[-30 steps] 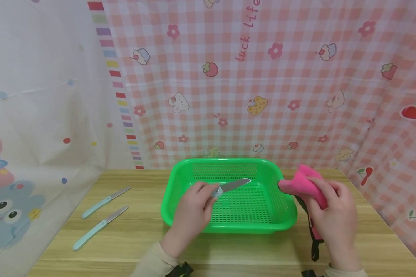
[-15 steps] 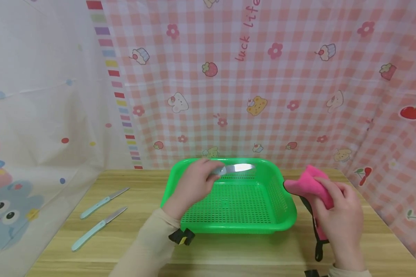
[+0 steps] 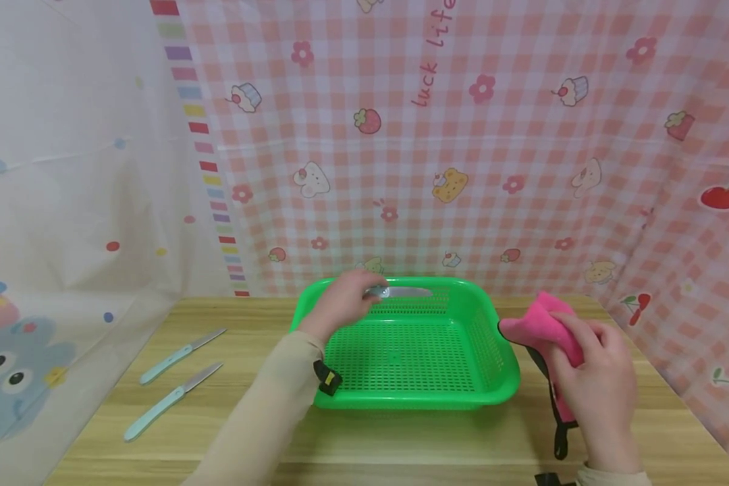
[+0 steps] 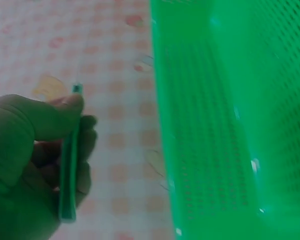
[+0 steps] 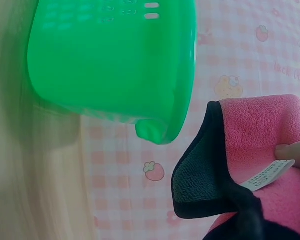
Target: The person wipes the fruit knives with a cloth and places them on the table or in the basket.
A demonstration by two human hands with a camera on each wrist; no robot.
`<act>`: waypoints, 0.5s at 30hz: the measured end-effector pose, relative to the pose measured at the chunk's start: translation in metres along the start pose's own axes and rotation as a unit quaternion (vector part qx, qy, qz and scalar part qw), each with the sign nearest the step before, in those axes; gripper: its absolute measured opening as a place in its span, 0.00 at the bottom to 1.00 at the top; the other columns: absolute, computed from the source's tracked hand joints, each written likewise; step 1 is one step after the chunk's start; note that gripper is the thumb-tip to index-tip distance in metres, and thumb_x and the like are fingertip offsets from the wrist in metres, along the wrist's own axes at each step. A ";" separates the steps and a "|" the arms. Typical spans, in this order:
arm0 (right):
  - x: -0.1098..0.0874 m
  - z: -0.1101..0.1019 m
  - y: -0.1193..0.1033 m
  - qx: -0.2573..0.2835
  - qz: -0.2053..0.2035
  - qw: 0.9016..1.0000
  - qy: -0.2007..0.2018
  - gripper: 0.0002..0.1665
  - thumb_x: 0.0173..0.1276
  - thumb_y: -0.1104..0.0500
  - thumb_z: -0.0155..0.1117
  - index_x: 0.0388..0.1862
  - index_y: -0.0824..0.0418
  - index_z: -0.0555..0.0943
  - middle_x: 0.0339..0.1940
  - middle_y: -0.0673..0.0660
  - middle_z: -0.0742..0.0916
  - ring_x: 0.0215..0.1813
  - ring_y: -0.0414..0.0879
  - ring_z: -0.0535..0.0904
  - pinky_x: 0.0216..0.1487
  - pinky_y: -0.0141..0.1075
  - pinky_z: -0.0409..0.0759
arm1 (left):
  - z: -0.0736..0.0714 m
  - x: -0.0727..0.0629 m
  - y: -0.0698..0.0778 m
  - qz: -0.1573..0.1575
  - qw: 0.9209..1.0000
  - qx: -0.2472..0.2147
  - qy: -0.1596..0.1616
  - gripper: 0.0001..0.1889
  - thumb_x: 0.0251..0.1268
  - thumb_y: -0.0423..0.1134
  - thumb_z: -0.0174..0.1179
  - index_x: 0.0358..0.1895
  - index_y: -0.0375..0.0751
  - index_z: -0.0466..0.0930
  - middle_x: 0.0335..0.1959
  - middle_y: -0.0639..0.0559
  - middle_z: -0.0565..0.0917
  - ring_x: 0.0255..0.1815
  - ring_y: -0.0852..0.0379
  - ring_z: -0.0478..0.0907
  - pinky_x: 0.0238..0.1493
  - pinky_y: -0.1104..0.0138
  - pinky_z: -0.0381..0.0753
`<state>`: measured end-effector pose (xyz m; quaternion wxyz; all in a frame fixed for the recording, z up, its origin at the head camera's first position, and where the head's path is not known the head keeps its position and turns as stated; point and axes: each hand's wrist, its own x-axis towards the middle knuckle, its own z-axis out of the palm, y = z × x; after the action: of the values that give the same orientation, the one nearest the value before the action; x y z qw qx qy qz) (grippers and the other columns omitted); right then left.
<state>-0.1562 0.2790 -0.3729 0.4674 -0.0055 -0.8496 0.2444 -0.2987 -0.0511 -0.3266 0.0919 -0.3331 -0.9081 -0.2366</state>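
Note:
My left hand (image 3: 346,300) grips a small knife (image 3: 408,292) by its pale blue handle above the back left of the green basket (image 3: 507,391), its blade pointing right. In the left wrist view the fingers curl around the handle (image 4: 68,175), and the blade is hardly visible. Beside the basket's right side, my right hand (image 3: 601,385) holds a bunched pink cloth (image 3: 541,324). The right wrist view shows the cloth's black edging, dark grey underside and a white label, with a fingertip on the pink face.
On the wooden table (image 3: 413,445), two more knives with pale blue handles, a rear one (image 3: 182,356) and a front one (image 3: 173,401), lie left of the basket. A pink checked curtain (image 3: 352,155) hangs right behind the basket; a white printed sheet (image 3: 79,169) hangs at the left.
My left hand has carried the knife away from me, from over the basket's middle to its back rim. The right hand and cloth have shifted slightly to the right.

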 end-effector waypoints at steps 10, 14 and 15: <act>-0.001 0.002 0.011 -0.015 0.013 1.000 -0.010 0.24 0.53 0.67 0.75 0.51 0.59 0.84 0.40 0.68 0.78 0.40 0.63 0.73 0.31 0.54 0.67 | 0.015 0.014 -0.028 0.007 1.000 0.006 -0.012 0.13 0.63 0.29 0.66 0.50 0.39 0.85 0.45 0.49 0.85 0.49 0.51 0.80 0.55 0.59 0.79; -0.001 0.003 0.014 -0.019 0.009 1.000 -0.013 0.24 0.53 0.67 0.75 0.51 0.59 0.84 0.39 0.68 0.79 0.39 0.64 0.74 0.31 0.54 0.68 | 0.019 0.015 -0.034 -0.001 1.000 0.003 -0.029 0.13 0.64 0.30 0.65 0.51 0.39 0.85 0.45 0.49 0.85 0.49 0.51 0.80 0.54 0.59 0.79; -0.002 0.003 0.015 -0.020 0.009 1.000 -0.016 0.24 0.53 0.68 0.75 0.51 0.59 0.84 0.39 0.68 0.79 0.39 0.64 0.74 0.31 0.55 0.68 | 0.020 0.016 -0.036 -0.003 0.999 0.005 -0.032 0.12 0.64 0.30 0.65 0.51 0.39 0.85 0.46 0.49 0.85 0.50 0.51 0.80 0.55 0.59 0.79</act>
<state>-0.1608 0.2906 -0.3822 0.4518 -0.0187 -0.8615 0.2311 -0.3341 -0.0559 -0.3520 0.0641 -0.3369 -0.9128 -0.2216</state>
